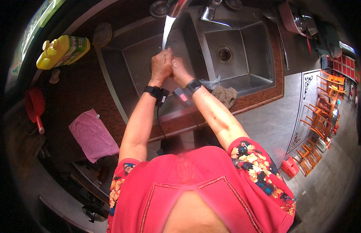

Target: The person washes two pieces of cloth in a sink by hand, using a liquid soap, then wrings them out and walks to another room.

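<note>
Above the left basin of the steel double sink [208, 55], my left hand [161, 66] and my right hand [179, 70] are pressed together, fingers curled against each other. A white stream of water [168, 30] comes down from the top onto the area of my fingertips. Whether anything small lies between the palms is hidden. Both wrists wear black bands with small boxes. A chrome faucet [208, 14] stands at the sink's back edge. By my right wrist, a striped cloth [211, 83] and a brown rag [227, 96] hang over the sink's front edge.
On the left counter are a yellow detergent jug [62, 52], a pink towel [94, 135] and a red dipper [35, 104]. A pink basin [288, 19] with utensils stands at the back right. Wooden chairs [320, 116] and a red basket [290, 167] stand on the floor at right.
</note>
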The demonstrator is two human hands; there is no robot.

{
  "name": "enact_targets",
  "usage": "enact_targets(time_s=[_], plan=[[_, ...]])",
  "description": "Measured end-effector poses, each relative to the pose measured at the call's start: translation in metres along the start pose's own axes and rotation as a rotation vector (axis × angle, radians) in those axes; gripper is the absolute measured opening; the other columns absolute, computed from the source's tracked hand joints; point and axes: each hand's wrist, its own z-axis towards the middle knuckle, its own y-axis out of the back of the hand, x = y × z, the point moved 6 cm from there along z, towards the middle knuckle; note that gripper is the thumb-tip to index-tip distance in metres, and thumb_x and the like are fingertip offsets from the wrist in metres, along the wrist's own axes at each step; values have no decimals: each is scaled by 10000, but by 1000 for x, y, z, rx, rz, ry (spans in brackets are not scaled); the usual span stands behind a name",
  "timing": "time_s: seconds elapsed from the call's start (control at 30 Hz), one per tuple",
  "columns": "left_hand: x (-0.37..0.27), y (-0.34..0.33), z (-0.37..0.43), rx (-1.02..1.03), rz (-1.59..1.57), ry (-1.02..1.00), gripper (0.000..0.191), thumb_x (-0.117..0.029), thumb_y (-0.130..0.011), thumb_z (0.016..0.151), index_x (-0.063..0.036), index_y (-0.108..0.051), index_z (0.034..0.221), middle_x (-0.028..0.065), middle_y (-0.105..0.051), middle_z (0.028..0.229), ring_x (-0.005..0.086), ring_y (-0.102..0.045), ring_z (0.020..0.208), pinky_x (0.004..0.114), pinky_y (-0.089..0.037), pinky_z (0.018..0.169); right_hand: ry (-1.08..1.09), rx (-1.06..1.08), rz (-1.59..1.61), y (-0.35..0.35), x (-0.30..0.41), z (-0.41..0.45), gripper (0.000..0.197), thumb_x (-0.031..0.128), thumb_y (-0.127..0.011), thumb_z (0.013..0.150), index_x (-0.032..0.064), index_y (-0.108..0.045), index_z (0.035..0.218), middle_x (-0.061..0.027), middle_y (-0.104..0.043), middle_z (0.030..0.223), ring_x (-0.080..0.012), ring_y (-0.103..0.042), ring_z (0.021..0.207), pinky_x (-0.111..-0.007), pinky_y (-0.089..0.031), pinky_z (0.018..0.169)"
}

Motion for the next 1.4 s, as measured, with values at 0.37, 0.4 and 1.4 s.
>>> enact_targets(time_s=[0.37,0.4,1.4], plan=[[100,-18,1,-21,-1169,707,378,-377,-438,985,-122,-513,1255,94,-599,1149,235,-592,1015,398,-481,859,327,-116,-565,-7,38,19,312,219,-555,869,-19,-646,1049,-165,-673,1018,-263,-630,938,-340,-485,783],[85,-5,-4,88,-1174,730,455,-342,-469,981,-160,-369,1387,113,-528,1263,244,-542,1130,429,-458,953,269,-71,-365,-8,34,19,351,167,-563,844,-4,-636,1143,-147,-660,1102,-239,-606,972,-328,-475,813],[66,11,-38,202,-378,298,502,-182,-587,879,-39,-368,1307,135,-680,1082,194,-611,1060,311,-453,905,-328,109,42,-3,-8,21,241,292,-720,838,88,-629,931,-62,-621,794,-167,-565,610,-258,-477,498]])
